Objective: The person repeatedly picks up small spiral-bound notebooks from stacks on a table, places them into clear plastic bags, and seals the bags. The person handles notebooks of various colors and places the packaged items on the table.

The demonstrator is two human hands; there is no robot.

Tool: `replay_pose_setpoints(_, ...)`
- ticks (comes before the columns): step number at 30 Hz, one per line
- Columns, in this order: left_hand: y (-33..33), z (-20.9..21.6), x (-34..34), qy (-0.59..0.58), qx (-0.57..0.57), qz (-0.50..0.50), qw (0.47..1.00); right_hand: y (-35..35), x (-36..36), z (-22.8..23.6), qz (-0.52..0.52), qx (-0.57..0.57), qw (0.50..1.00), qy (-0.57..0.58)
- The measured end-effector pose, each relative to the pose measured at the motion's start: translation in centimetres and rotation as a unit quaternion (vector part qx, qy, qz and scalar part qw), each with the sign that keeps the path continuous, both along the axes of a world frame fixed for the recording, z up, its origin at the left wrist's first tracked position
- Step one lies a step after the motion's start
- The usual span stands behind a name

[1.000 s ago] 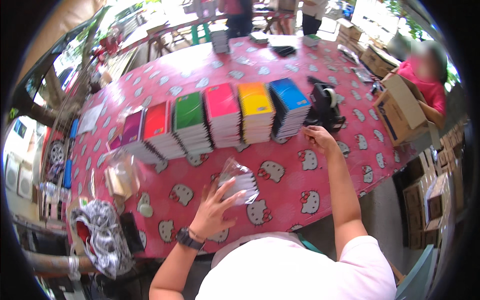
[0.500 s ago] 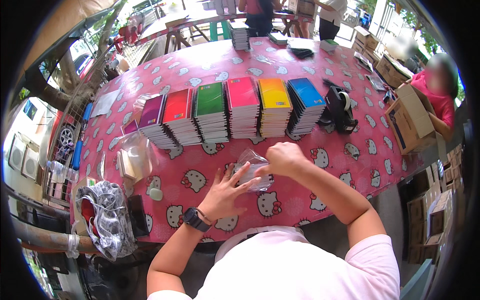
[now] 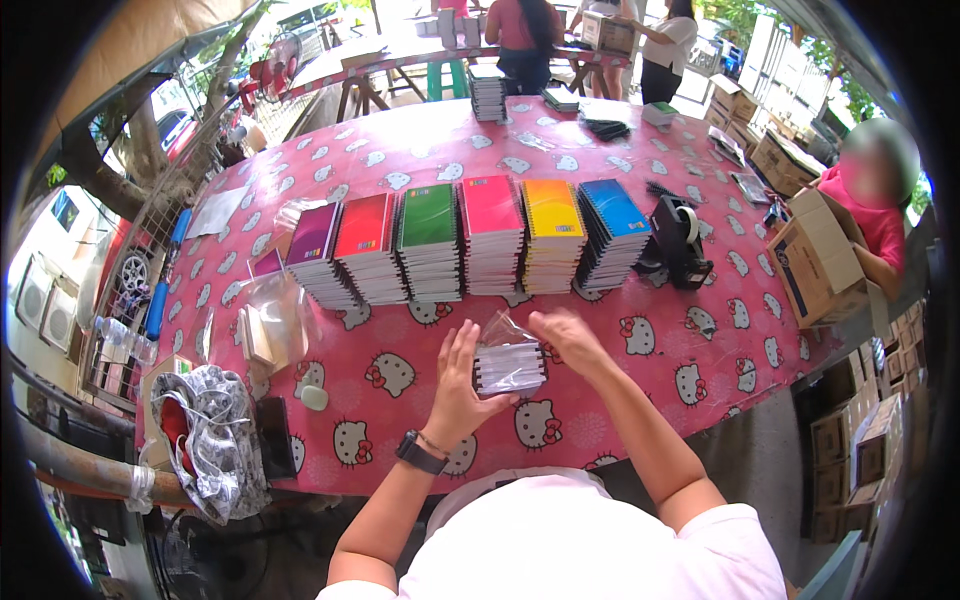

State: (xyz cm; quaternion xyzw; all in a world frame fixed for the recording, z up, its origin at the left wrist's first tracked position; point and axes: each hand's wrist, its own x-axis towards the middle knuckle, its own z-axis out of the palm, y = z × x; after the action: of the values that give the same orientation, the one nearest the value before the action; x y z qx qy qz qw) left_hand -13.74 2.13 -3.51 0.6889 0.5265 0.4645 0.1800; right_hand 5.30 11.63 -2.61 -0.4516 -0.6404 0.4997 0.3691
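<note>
Your left hand (image 3: 458, 390), spread, touches the wrapped bundle (image 3: 509, 371), long axis left-right at centre; right hand (image 3: 570, 343) blurred, grip indeterminable; notebook stacks (image 3: 492, 235) stand above.

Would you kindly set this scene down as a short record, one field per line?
Left hand: against the left side of the clear-wrapped bundle, thumb along its near edge
Right hand: by the bundle's far right corner, contact unclear
Notebook stacks: purple, red, green, pink, yellow, blue, left to right
Tape dispenser: black, right of the blue stack
Open carton: at right, before a person in pink
</note>
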Motion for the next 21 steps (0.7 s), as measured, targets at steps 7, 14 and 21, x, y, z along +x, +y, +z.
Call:
replay_pose_setpoints(7,1.7,0.5,-1.5,0.02,-0.062,-0.13,0.989,-2.6,0.2,2.0,0.184,0.216,0.958,-0.039)
replay_pose_setpoints(14,0.3,-0.6,-0.8,0.073,0.109,-0.055,0.99,-3.7,0.5,1.7,0.158,0.349,0.917,-0.111)
replay_pose_setpoints(21,-0.1,0.2,-0.4,0.102,0.09,-0.041,0.99,-5.3,0.1,-0.7,0.072,0.418,0.898,-0.118)
